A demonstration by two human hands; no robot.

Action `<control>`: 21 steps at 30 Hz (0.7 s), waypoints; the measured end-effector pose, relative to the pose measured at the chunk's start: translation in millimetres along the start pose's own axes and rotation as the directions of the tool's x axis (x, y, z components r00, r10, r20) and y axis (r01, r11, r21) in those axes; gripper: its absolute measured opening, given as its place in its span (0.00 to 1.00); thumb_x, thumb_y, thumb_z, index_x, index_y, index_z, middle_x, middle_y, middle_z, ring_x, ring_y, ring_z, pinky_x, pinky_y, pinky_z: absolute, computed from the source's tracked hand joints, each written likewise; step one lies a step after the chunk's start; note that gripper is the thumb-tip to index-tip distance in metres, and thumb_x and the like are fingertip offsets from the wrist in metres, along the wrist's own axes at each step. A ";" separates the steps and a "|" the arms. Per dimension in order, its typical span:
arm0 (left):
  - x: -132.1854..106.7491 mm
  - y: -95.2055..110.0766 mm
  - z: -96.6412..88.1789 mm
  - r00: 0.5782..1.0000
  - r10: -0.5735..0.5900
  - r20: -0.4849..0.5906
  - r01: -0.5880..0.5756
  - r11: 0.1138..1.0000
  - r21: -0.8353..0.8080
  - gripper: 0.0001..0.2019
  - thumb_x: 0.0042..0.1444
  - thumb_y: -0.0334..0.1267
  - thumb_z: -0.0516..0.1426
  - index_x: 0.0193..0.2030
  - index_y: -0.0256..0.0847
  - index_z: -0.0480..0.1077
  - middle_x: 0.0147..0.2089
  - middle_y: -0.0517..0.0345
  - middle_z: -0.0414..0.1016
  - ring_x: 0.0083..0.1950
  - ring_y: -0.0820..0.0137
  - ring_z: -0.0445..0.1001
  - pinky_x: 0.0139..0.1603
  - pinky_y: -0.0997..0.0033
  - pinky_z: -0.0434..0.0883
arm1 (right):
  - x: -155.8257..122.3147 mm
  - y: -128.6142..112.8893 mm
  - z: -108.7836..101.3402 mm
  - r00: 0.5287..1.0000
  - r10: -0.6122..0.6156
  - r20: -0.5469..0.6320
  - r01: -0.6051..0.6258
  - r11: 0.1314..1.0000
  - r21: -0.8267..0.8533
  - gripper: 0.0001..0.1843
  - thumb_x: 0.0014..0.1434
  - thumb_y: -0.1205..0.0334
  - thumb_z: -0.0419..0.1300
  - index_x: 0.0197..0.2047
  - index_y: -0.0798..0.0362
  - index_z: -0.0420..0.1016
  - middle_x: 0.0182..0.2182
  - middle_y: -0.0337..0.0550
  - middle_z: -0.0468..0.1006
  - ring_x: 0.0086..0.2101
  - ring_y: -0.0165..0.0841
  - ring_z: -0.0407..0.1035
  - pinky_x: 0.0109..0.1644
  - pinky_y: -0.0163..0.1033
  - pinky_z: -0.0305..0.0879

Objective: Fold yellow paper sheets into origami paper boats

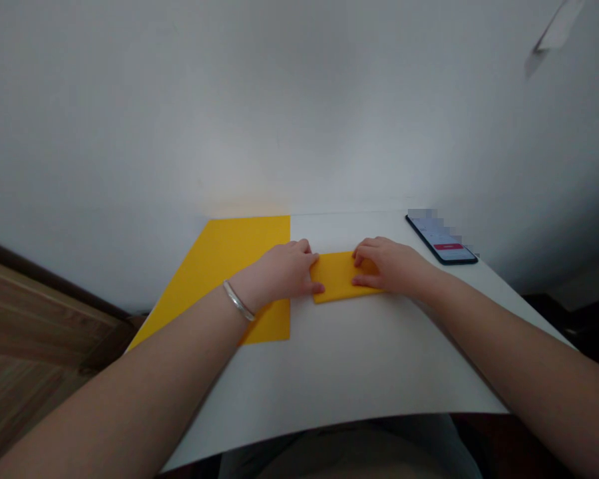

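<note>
A folded yellow sheet (335, 274), a narrow rectangle in several layers, lies flat on the white table; whether it is paper or cloth I cannot tell. At its left end, the thumb and fingers of my left hand (290, 269) grip the edge. My right hand (387, 266) rests on the right part, its fingers bent and its thumb near the front edge, hiding the right end. A larger flat yellow sheet (239, 249) lies on the left, partly under my left hand and forearm. My left wrist carries a silver bangle (238, 301).
Toward the back right of the white table (359, 359) lies a phone (442, 239) with its screen lit. A plain wall (299, 120) rises behind the table. Wooden furniture (34, 346) stands at the left, and the table's front edge is close to my body.
</note>
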State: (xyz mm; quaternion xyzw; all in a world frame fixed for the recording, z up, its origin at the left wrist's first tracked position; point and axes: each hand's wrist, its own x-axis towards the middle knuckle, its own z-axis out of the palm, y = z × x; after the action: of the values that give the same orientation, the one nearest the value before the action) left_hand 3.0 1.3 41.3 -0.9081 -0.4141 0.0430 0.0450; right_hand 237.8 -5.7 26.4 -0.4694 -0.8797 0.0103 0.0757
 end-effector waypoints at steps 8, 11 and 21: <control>-0.1 -2.5 -0.9 1.000 0.018 0.025 -0.018 1.000 -0.005 0.30 0.51 0.60 0.57 0.52 0.38 0.71 0.49 0.45 0.70 0.47 0.58 0.71 0.46 0.64 0.68 | -1.9 -5.2 -1.0 0.999 0.039 0.002 -0.038 0.997 -0.065 0.19 0.52 0.44 0.61 0.39 0.49 0.72 0.41 0.44 0.75 0.42 0.39 0.68 0.42 0.42 0.65; -0.7 -3.5 -1.1 0.999 0.029 0.017 -0.029 1.000 -0.001 0.32 0.49 0.61 0.57 0.53 0.39 0.70 0.49 0.46 0.70 0.47 0.58 0.71 0.46 0.64 0.68 | -2.8 -7.6 -1.4 0.999 0.049 -0.003 -0.049 0.995 -0.082 0.20 0.50 0.42 0.61 0.38 0.49 0.71 0.40 0.44 0.75 0.41 0.40 0.68 0.40 0.42 0.64; -1.0 -5.0 0.4 0.999 0.028 0.015 -0.028 0.999 -0.024 0.35 0.47 0.62 0.59 0.57 0.39 0.67 0.49 0.45 0.69 0.48 0.58 0.71 0.48 0.63 0.68 | -2.7 -12.5 -3.4 0.996 0.094 0.000 -0.094 0.992 -0.083 0.25 0.48 0.36 0.60 0.39 0.48 0.70 0.41 0.44 0.74 0.41 0.40 0.69 0.38 0.42 0.63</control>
State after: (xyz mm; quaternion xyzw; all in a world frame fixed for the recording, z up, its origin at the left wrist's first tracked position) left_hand -1.4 3.8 41.5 -0.9140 -0.4020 0.0456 0.0306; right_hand 229.5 -15.1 30.5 -0.5130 -0.8564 -0.0216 0.0538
